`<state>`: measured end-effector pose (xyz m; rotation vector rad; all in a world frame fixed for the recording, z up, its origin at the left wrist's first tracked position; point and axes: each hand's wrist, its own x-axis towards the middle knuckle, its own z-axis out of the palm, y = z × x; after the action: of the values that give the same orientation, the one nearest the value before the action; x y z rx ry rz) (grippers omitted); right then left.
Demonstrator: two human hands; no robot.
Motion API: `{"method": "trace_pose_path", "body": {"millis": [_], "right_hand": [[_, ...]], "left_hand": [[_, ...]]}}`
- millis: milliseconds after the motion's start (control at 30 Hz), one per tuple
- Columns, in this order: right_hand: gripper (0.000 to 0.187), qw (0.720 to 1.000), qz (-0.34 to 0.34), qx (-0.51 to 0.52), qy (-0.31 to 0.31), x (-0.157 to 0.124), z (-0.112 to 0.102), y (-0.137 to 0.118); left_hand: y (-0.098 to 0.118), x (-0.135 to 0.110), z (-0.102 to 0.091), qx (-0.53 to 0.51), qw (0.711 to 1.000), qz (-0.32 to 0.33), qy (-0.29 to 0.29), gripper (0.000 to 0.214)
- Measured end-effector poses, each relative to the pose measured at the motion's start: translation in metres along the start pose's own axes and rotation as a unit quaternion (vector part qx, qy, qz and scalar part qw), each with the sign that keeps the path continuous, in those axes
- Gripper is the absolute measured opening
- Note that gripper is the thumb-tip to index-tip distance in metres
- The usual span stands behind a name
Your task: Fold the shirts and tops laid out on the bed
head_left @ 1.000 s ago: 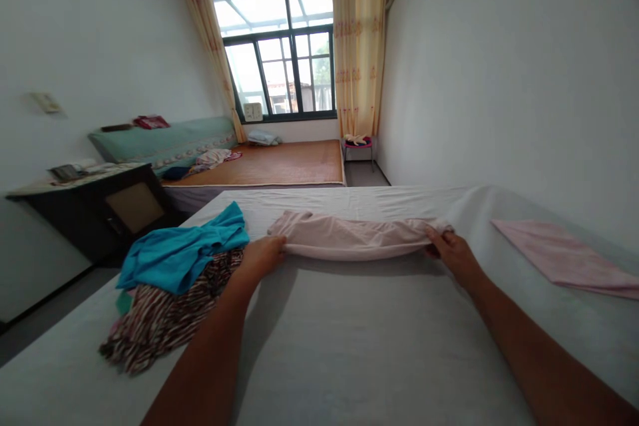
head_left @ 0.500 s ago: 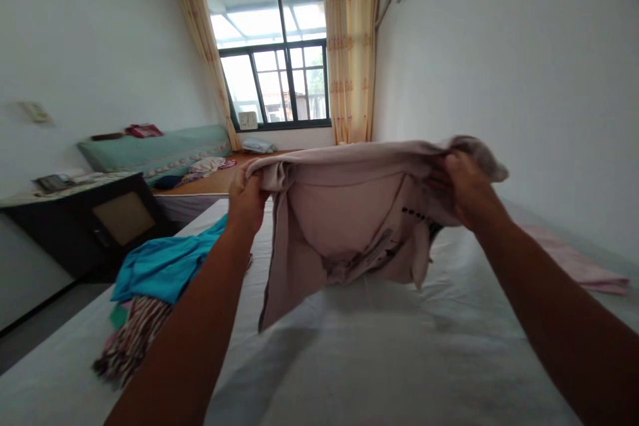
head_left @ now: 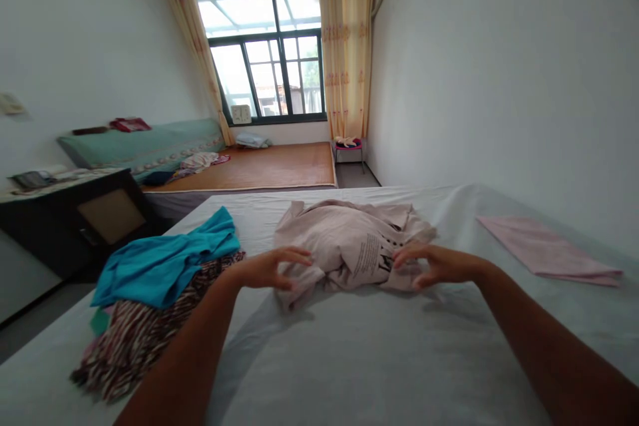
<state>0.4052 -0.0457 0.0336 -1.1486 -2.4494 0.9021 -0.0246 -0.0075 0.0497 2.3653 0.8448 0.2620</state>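
A dusty-pink shirt [head_left: 344, 233] with dark printed lettering lies crumpled on the white bed sheet [head_left: 379, 359]. My left hand [head_left: 274, 267] is at its near left corner, thumb and fingers apart. At the shirt's right side, by the lettering, my right hand [head_left: 429, 265] curves with its fingers spread. Neither hand grips the cloth; whether the fingertips touch it I cannot tell.
A blue garment [head_left: 170, 259] lies over a brown striped one [head_left: 134, 339] on the left of the bed. Folded pink cloth [head_left: 549, 249] rests at the right by the wall. A dark cabinet [head_left: 100, 213] and another bed [head_left: 269, 166] stand beyond.
The shirt, held up between both hands before, now lies on the bed. Both hands have let go of it and moved lower. The view has shifted slightly.
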Motion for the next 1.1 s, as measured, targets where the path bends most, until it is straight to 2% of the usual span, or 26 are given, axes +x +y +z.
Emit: {"method": "trace_pose_path", "body": {"millis": [33,100,200,300,400,467,533,567,633,700,733,767,800,867,900,933,1000,1100], "right_hand": [[0.048,1.0,-0.012,0.002,-0.011,0.0,0.006,0.004],[0.04,1.0,-0.023,0.011,-0.008,0.004,0.017,0.013],[0.029,0.997,-0.007,0.038,0.059,0.007,0.024,0.027],[0.034,0.98,0.034,0.116,0.157,-0.003,0.013,0.04],[0.036,0.935,0.05,0.227,0.267,-0.025,-0.007,0.054],[0.035,0.903,0.063,0.292,0.308,-0.041,-0.017,0.066],[0.036,0.891,0.103,0.315,0.311,-0.05,-0.022,0.078],[0.037,0.893,0.131,0.296,0.313,-0.052,-0.023,0.083],[0.038,0.894,0.193,0.185,0.358,-0.05,-0.022,0.088],[0.037,0.874,0.224,0.033,0.431,-0.042,-0.02,0.081],[0.037,0.866,0.218,-0.016,0.45,-0.037,-0.018,0.072],[0.037,0.875,0.199,-0.034,0.44,-0.032,-0.014,0.059],[0.037,0.901,0.168,-0.022,0.4,-0.027,-0.008,0.044],[0.038,0.976,0.091,0.046,0.194,-0.016,0.009,0.01],[0.035,0.994,0.052,0.056,0.08,-0.011,0.018,-0.006],[0.031,0.999,0.012,0.045,-0.002,-0.007,0.028,-0.02],[0.03,0.999,-0.04,-0.005,-0.031,0.001,0.045,-0.036],[0.031,0.995,-0.067,-0.079,0.011,0.009,0.055,-0.03]], "left_hand": [[0.0,0.001,0.008,0.017,1.0,0.001,-0.018,0.065],[-0.003,0.006,0.023,0.05,0.999,-0.018,-0.008,0.066],[-0.012,0.015,0.032,0.085,0.992,-0.081,0.044,0.041],[-0.023,0.012,0.023,0.045,0.988,-0.115,0.091,0.021],[-0.035,-0.003,0.005,-0.083,0.976,-0.13,0.156,0.021],[-0.044,-0.016,-0.003,-0.169,0.95,-0.174,0.199,0.024],[-0.051,-0.026,-0.006,-0.221,0.925,-0.223,0.215,0.025],[-0.054,-0.029,-0.006,-0.231,0.919,-0.241,0.21,0.025],[-0.058,-0.031,-0.003,-0.232,0.922,-0.256,0.173,0.022],[-0.061,-0.03,0.0,-0.219,0.933,-0.258,0.12,0.02],[-0.063,-0.028,0.001,-0.207,0.939,-0.256,0.099,0.019],[-0.063,-0.026,0.002,-0.194,0.943,-0.255,0.086,0.018],[-0.064,-0.024,0.003,-0.181,0.947,-0.254,0.082,0.017],[-0.064,-0.022,0.003,-0.166,0.947,-0.258,0.096,0.016],[-0.063,-0.022,0.003,-0.169,0.944,-0.263,0.108,0.016],[-0.062,-0.023,0.003,-0.178,0.939,-0.269,0.12,0.017],[-0.061,-0.025,0.002,-0.203,0.928,-0.277,0.144,0.02],[-0.062,-0.026,0.001,-0.228,0.915,-0.276,0.183,0.023]]}}
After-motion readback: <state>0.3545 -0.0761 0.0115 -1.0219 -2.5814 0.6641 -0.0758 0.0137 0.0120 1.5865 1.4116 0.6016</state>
